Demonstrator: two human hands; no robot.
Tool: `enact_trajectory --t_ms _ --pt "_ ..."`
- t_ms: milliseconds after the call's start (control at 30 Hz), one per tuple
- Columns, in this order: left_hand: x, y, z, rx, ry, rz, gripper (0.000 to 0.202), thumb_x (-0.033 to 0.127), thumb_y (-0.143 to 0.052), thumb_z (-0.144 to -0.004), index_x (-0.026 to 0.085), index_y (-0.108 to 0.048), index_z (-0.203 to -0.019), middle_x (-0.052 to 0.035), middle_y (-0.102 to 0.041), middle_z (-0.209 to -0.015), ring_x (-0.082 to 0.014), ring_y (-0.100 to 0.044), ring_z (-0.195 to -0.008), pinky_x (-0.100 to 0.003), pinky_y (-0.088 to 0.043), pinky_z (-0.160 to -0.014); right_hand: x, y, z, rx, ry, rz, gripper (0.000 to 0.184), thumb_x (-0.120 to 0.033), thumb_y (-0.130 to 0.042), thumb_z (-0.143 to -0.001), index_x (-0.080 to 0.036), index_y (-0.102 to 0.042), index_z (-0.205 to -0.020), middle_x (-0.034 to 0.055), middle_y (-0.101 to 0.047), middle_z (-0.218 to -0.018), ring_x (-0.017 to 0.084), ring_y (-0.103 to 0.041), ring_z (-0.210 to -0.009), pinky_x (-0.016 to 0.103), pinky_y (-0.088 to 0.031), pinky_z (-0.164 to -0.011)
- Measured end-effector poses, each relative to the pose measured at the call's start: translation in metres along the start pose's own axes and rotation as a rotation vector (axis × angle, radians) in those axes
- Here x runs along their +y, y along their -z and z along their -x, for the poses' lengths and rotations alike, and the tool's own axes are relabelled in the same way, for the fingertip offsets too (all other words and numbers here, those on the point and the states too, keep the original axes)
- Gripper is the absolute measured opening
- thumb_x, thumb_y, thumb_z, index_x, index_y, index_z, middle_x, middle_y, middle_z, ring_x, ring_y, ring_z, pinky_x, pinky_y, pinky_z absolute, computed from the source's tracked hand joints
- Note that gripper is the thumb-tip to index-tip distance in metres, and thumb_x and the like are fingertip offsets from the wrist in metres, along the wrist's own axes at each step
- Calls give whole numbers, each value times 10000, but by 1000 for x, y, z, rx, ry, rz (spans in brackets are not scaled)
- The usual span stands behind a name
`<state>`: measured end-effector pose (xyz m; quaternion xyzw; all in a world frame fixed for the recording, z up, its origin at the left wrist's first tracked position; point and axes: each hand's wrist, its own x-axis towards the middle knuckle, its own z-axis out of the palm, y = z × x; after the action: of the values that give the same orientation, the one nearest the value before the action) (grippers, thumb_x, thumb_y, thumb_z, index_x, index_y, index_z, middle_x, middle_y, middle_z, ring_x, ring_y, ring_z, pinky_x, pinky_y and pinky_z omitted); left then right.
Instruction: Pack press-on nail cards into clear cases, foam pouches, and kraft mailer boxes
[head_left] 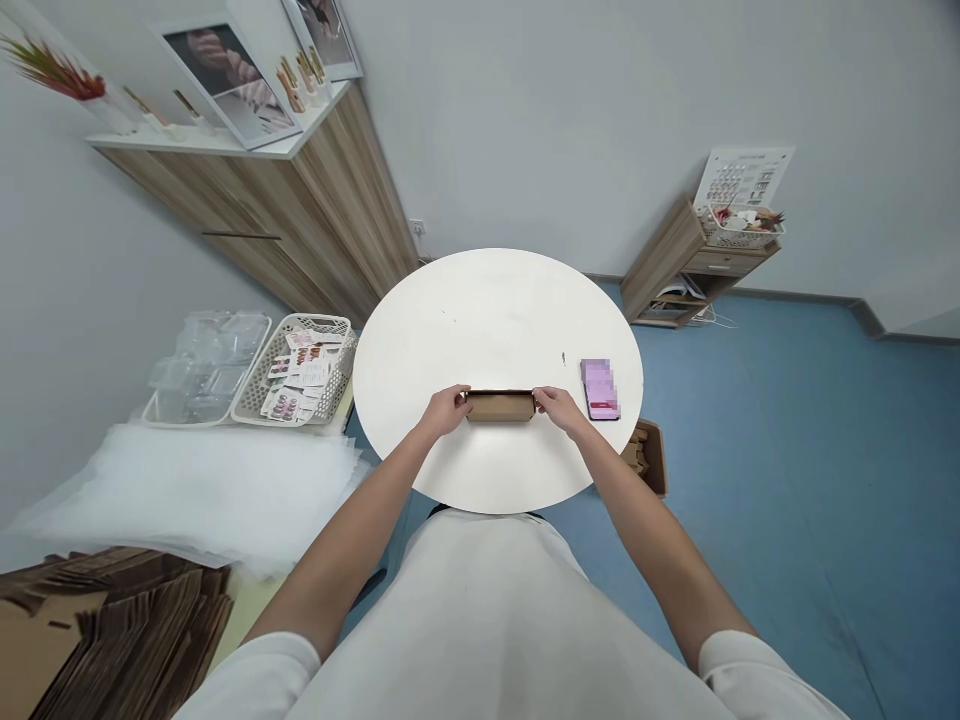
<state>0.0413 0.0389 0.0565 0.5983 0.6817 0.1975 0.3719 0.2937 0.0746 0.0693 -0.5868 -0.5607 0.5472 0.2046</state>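
Observation:
A small brown cardboard box (500,408) is held at the near half of a round white table (487,310). My left hand (448,408) grips its left end, fingers closed on the edge. At the opposite end my right hand (556,405) pinches the cardboard in the same way. The box's long side faces me, and a dark line runs along its upper edge. Its inside cannot be made out from here. To the right of my right hand lies a phone (600,389) with a lit, partly blurred screen.
Left of the table are a white basket (247,400) of printed cards, clear plastic containers (210,365), white sheets (202,490) and stacked flat cardboard (142,630). A brown bin (654,458) with cardboard pieces stands below the table's right edge. Wooden cabinets (300,210) line the wall.

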Motion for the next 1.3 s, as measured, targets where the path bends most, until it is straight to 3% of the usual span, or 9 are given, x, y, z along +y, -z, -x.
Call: enact_trajectory --t_ms 133,267,400,533,800,1033,1300 --pt "-2 4 6 -31 -25 37 484 320 -523 -711 226 -500 -1185 -25 -585 -930 -167 -557 -868 -287 -428 -804 4 -1 2 -9 -26 -84 345 -419 -492 -721 -199 -612 -958 44 -613 -930 141 -552 -730 267 -432 -679" --pt "-2 5 11 -19 82 211 417 401 -416 -784 250 -525 -1157 -51 -539 -1113 -188 -545 -963 -300 -432 -801 9 1 2 -34 -75 -118 402 -394 -532 -705 -218 -561 -1066 55 -602 -993 143 -572 -737 282 -436 -699" --pt "-3 2 11 -40 203 372 477 494 -383 -792 226 -499 -1170 -74 -538 -1143 -187 -575 -907 -294 -458 -733 10 4 1 -106 -104 -166 388 -451 -517 -715 -247 -556 -1043 52 -586 -1046 145 -589 -751 284 -447 -674" --pt "-7 -2 9 -27 239 406 489 431 -472 -761 205 -466 -1195 -86 -543 -1130 -177 -576 -911 -271 -465 -713 12 0 2 -90 -138 -151 340 -455 -522 -714 -232 -550 -968 53 -581 -1018 139 -596 -726 276 -451 -647" --pt "-16 -9 20 -102 125 327 474 396 -427 -799 249 -413 -1250 -71 -555 -1123 -155 -594 -849 -270 -472 -677 20 -23 16 38 -37 -97 430 -388 -507 -728 -261 -473 -1137 51 -521 -1096 130 -592 -697 304 -454 -661" --pt "-27 -11 25 -77 70 318 433 304 -481 -777 221 -457 -1201 -84 -540 -1148 -160 -596 -857 -280 -482 -710 22 -37 32 175 -6 -18 413 -313 -504 -713 -245 -506 -1121 54 -556 -1098 150 -580 -761 341 -448 -740" --pt "-51 -16 51 -106 17 497 396 164 -519 -728 195 -457 -1117 -94 -504 -1205 -176 -589 -954 -318 -481 -804 32 -85 67 268 -4 -222 411 -261 -523 -681 -225 -467 -1087 70 -489 -1215 181 -584 -957 318 -454 -815"
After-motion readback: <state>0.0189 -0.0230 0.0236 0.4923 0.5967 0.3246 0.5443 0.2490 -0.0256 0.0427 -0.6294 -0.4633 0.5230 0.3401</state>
